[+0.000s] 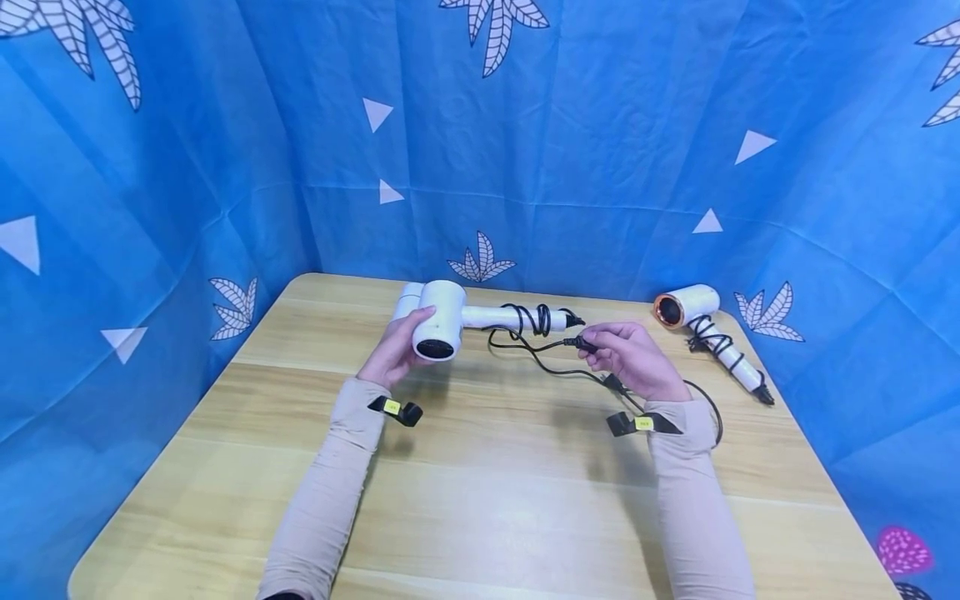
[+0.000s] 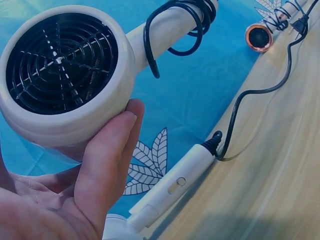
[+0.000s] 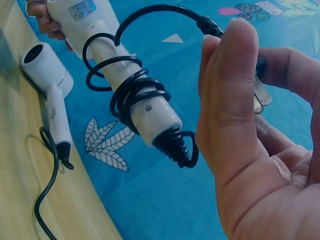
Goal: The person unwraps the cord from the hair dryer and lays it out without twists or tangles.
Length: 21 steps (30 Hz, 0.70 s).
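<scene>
My left hand [image 1: 393, 352] holds a white hair dryer [image 1: 447, 302] by its head, thumb along the side, dark grille towards me. Its handle points right, with black cord [image 3: 137, 97] wound around it in several loops. The right hand [image 1: 633, 360] pinches this cord's black plug [image 1: 579, 342] between thumb and fingers; metal prongs [image 3: 261, 97] show in the right wrist view. Behind the held dryer, a second white hair dryer [image 2: 175, 185] lies on the table, mostly hidden in the head view. Its cord [image 2: 260, 91] runs unwound to the right, under my right hand.
A third white hair dryer [image 1: 693, 304] with a copper-coloured rim lies at the table's right back, cord wound around its handle. A loose plug [image 1: 613, 383] lies below my right hand. Blue patterned cloth [image 1: 480, 133] stands behind and beside the wooden table [image 1: 487, 500].
</scene>
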Each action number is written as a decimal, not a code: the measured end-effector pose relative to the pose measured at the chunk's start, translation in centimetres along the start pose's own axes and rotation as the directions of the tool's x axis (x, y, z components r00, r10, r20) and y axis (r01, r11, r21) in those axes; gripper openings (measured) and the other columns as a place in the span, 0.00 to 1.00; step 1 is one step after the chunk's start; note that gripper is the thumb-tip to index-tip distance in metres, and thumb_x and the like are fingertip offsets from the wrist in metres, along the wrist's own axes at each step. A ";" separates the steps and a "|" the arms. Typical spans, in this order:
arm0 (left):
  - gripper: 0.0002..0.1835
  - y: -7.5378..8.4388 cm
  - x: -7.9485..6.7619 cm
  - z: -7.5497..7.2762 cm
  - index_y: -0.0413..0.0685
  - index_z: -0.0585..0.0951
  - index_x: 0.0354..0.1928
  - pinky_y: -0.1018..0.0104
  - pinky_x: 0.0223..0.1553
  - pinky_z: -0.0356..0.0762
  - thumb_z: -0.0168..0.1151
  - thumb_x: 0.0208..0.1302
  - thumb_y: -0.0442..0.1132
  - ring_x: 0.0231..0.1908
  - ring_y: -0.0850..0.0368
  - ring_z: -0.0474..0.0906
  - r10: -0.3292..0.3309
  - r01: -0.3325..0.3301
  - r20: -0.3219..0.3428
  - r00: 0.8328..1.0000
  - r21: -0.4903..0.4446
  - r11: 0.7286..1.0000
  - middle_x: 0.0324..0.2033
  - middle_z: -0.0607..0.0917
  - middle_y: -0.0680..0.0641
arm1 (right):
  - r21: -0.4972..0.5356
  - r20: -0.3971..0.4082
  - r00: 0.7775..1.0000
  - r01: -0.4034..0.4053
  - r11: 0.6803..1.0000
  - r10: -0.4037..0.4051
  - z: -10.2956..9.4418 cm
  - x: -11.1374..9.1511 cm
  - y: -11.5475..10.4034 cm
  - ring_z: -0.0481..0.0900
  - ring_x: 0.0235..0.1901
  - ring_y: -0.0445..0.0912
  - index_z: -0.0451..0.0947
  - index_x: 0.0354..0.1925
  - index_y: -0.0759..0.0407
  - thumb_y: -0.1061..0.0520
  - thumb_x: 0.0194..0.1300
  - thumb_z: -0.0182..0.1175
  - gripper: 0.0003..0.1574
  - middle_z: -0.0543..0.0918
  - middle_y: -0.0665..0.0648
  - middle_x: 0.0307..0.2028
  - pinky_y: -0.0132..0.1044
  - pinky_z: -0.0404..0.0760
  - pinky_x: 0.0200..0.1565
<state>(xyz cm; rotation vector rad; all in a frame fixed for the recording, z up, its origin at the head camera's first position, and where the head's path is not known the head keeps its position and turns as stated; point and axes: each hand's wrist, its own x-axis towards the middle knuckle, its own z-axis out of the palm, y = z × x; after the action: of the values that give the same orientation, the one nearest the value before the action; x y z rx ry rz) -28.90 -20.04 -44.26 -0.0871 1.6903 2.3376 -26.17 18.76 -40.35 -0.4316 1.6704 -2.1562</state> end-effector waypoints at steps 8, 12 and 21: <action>0.26 0.1 -0.1 -0.1 0.41 0.69 0.63 0.64 0.31 0.91 0.56 0.74 0.52 0.33 0.58 0.90 0.006 -0.006 -0.002 1.000 -0.009 1.000 0.34 0.88 0.52 | -0.078 0.042 0.998 -0.033 0.996 0.037 -0.5 0.1 0.7 0.88 0.32 0.39 0.87 0.42 0.54 0.69 0.77 0.49 0.21 0.91 0.54 0.34 0.26 0.88 0.35; 0.26 0.1 -0.1 -0.1 0.40 0.69 0.62 0.65 0.31 0.91 0.56 0.74 0.52 0.32 0.58 0.90 0.010 -0.010 -0.003 1.000 -0.013 1.000 0.34 0.88 0.51 | -0.106 0.031 0.997 -0.064 0.992 0.068 -0.6 0.3 1.0 0.88 0.31 0.38 0.87 0.41 0.53 0.68 0.77 0.50 0.20 0.91 0.53 0.33 0.26 0.88 0.35; 0.28 0.4 -0.3 -0.1 0.40 0.70 0.63 0.64 0.32 0.91 0.57 0.73 0.53 0.32 0.58 0.90 0.028 -0.028 -0.011 1.000 0.011 1.000 0.34 0.89 0.52 | -0.167 0.013 0.992 -0.124 0.978 0.128 -0.9 0.6 1.6 0.87 0.31 0.38 0.86 0.41 0.54 0.66 0.76 0.53 0.15 0.91 0.52 0.33 0.27 0.88 0.35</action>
<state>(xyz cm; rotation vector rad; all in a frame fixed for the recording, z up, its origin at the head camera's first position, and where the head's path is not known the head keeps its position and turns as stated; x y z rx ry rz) -28.70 -20.31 -43.83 -0.0757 1.7200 2.3526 -26.94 18.86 -42.13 -0.3839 1.8206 -1.9231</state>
